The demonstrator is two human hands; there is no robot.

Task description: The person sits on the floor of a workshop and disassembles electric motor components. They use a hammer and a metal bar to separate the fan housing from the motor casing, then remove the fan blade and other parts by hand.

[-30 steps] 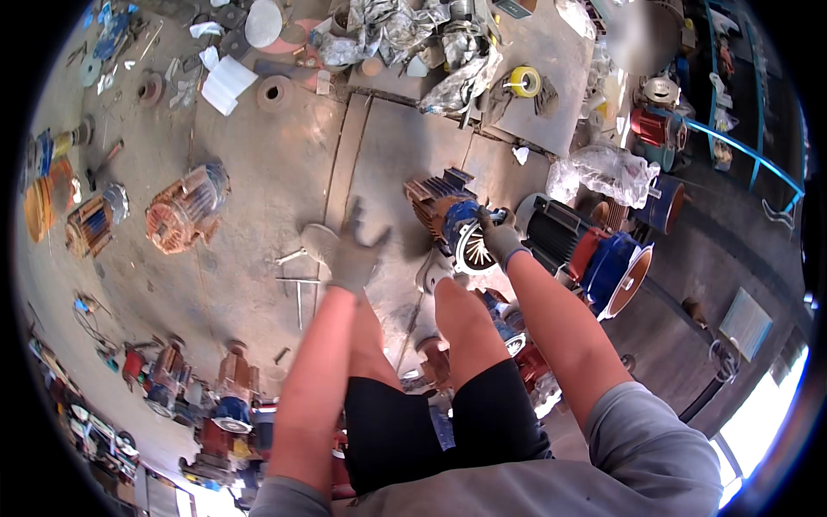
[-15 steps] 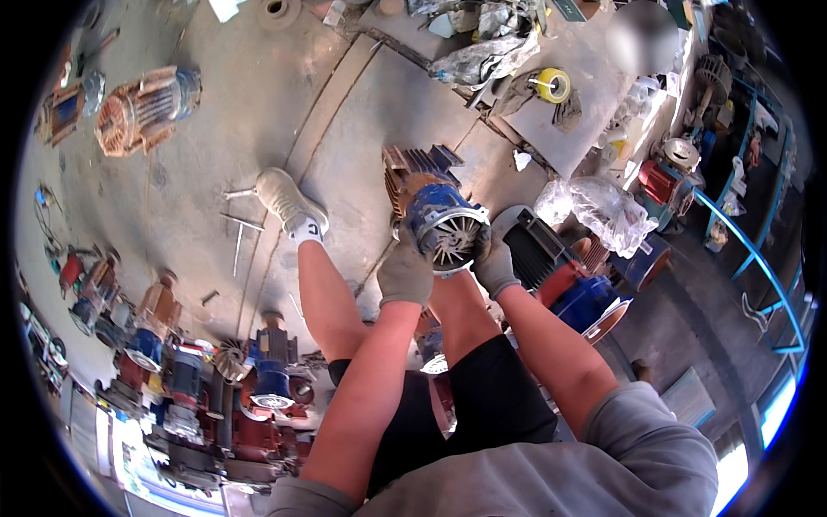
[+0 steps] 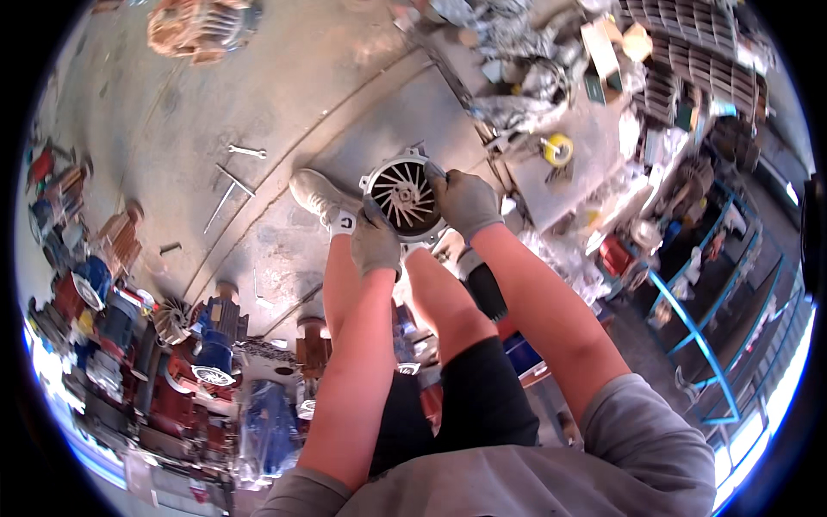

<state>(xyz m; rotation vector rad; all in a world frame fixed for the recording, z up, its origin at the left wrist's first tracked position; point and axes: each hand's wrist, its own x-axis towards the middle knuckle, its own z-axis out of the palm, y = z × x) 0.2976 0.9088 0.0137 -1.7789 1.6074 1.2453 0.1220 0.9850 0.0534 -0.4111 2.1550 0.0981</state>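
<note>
A round grey metal fan cover with thin white blades spread like a wheel was held up between two gloved hands, over the grey concrete floor and just past the knees. The left hand, in a grey work glove, was closed on the lower left rim of the cover, with its fingers curled around the edge. The right hand, also in a grey glove, was wrapped around the right rim, with the fingertips pressed on the top of the edge. The cover was gripped from both sides and its open face was turned up. Just beside the left hand, a grey and white shoe was planted on the floor. A little further left, a small silver spanner and a thin metal rod were lying on the floor, apart from each other. To the right of the hands, a yellow roll of tape was sitting on a dusty flat metal plate. Far off at the lower left, a crowd of red and blue electric motors was packed close together. One orange motor was seen alone at the top.
</note>
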